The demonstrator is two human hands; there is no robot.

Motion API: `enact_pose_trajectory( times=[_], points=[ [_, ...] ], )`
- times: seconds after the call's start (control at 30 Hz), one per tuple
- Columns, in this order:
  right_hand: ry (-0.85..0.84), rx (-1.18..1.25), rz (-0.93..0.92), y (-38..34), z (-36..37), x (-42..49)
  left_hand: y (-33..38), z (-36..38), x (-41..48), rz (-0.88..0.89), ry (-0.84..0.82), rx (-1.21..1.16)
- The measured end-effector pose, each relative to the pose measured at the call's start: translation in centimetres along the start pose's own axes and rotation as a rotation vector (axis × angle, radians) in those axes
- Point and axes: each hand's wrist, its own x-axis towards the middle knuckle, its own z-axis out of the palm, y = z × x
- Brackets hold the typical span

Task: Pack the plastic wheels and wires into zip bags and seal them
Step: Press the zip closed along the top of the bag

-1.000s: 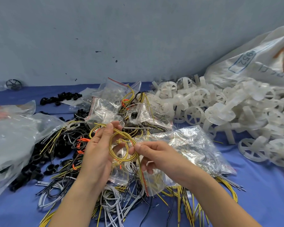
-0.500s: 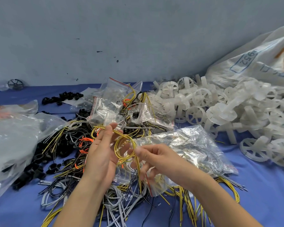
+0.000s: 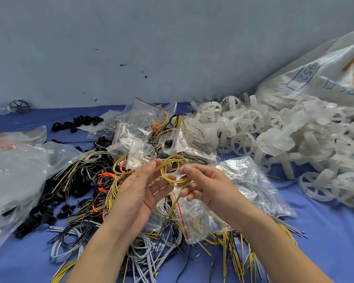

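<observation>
Yellow-and-black striped wire coil [image 3: 176, 156]: several thin turns wound into a small round loop and held above the heap between both hands.

Left hand [image 3: 139, 193]: palm turned up and fingers spread, with thumb and forefinger pinching the coil's left side.

Right hand [image 3: 204, 184]: knuckles up, with thumb and forefinger pinching the coil's right side and the other fingers curled under.

Zip bag [image 3: 198, 219]: clear crinkled film with a red seal strip, lying directly under the hands. One tail of the coil hangs down over it.

Larger clear bag [image 3: 247, 178]: just right of the right hand, with grey wires inside.

Loose wires [image 3: 147, 254]: grey, black, yellow and orange, tangled below and left of the hands.

Filled zip bags [image 3: 139, 127]: a glossy stack just beyond the hands.

Plastic wheels [image 3: 274, 135]: translucent white and spoked, heaped beyond and to the right of the right hand.

Woven white sack [image 3: 323, 64]: behind the wheels, with "952" stamped in a blue box. The other marks on it cannot be read.

Black plastic rings [image 3: 78, 121]: beyond and left of the left hand.

Big clear bag [image 3: 14, 170]: far left.

Blue cloth [image 3: 325, 231]: underneath everything.
</observation>
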Motion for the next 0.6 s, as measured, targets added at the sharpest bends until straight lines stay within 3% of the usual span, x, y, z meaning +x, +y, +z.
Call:
enact_pose_trajectory(
  times=[0.23,0.43,0.6],
  points=[
    [0.037,0.016,-0.04,-0.1,-0.6,0.1,-0.8,0.3,0.2,-0.091,-0.013,0.158],
    [0.068,0.039,-0.087,0.0,-1.3,0.4,-0.6,0.2,-0.4,-0.237,-0.288,0.074],
    [0.07,0.002,-0.09,0.0,-1.5,0.3,-0.6,0.5,-0.5,-0.223,-0.17,0.263]
  ],
)
